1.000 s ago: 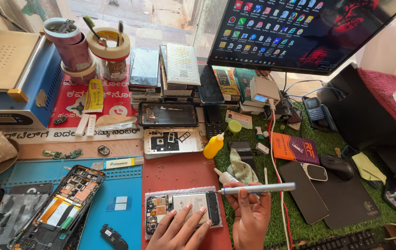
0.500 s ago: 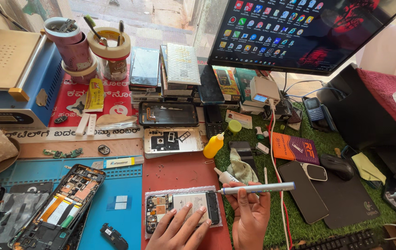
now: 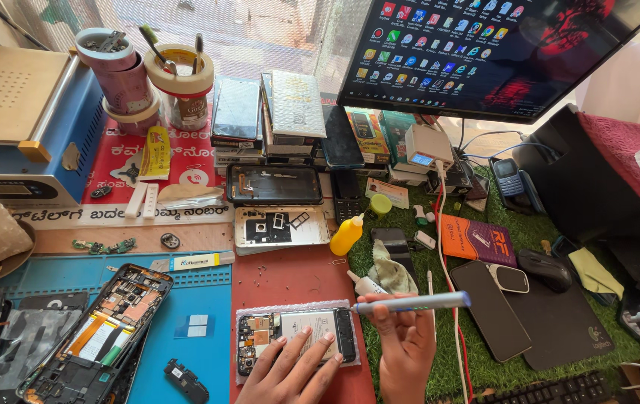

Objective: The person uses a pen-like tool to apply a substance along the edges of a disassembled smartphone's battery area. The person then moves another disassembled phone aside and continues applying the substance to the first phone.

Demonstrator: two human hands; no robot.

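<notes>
An opened smartphone lies back-up on a white cloth on the red mat, its circuit board and battery exposed. My left hand rests its fingertips on the phone's near edge, pressing it flat. My right hand sits just right of the phone and holds a grey screwdriver level, its blue tip pointing left above the phone's right end.
A second opened phone lies on the blue mat at left. Phone frames, a yellow bottle, a small tube, stacked phones, tape rolls and a blue machine stand behind. A monitor, mouse and dark phone are at right.
</notes>
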